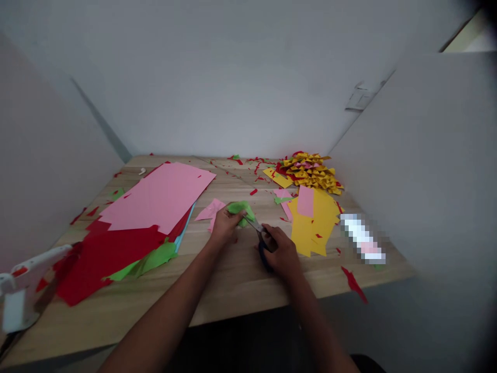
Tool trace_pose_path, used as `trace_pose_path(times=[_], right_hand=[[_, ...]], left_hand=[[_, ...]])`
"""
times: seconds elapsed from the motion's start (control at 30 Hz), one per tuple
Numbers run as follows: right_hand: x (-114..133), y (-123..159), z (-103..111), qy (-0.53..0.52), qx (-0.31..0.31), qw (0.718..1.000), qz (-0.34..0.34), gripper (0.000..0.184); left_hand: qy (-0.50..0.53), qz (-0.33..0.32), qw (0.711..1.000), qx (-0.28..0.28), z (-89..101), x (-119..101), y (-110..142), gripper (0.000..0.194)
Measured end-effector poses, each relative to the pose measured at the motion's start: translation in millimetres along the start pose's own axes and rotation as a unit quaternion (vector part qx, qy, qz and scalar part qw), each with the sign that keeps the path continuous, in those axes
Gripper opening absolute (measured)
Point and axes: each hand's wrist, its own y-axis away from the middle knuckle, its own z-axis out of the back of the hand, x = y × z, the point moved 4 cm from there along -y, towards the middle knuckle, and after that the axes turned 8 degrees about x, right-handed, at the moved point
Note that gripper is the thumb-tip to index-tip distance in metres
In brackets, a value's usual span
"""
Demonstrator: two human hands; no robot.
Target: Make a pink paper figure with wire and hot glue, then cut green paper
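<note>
Near the middle of the wooden table, my left hand is closed on a piece of green paper. My right hand grips a pair of scissors with dark handles, and the blades point up and left at the green paper's lower edge. Whether the blades are closed is too small to tell. Pink paper pieces lie just left of my left hand. Right of my right hand are yellow paper sheets with a pink strip on top.
A pink sheet overlaps red paper and green paper at left. A heap of folded yellow pieces stands at the back right. A white device sits at the left edge. Red scraps are scattered around; walls enclose the table.
</note>
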Motion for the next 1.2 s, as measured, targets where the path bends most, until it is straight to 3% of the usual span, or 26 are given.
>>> trace_pose_path(times=[0.63,0.9,1.2], right_hand=[[-2.5,3.1,2.3,0.012,-0.038,0.998,-0.042,0.038],[9.6,5.3,5.7,0.021,-0.049,0.998,-0.016,0.05],[6.5,4.6,2.5,0.031,-0.042,0.999,0.0,0.045]], left_hand=[[-0.023,-0.013,1.0,0.001,-0.3,2.0,-1.2,0.045],[-0.05,-0.009,0.998,0.025,-1.9,-0.7,0.6,0.048],[-0.051,-0.036,0.996,0.061,-3.4,4.2,-3.7,0.053]])
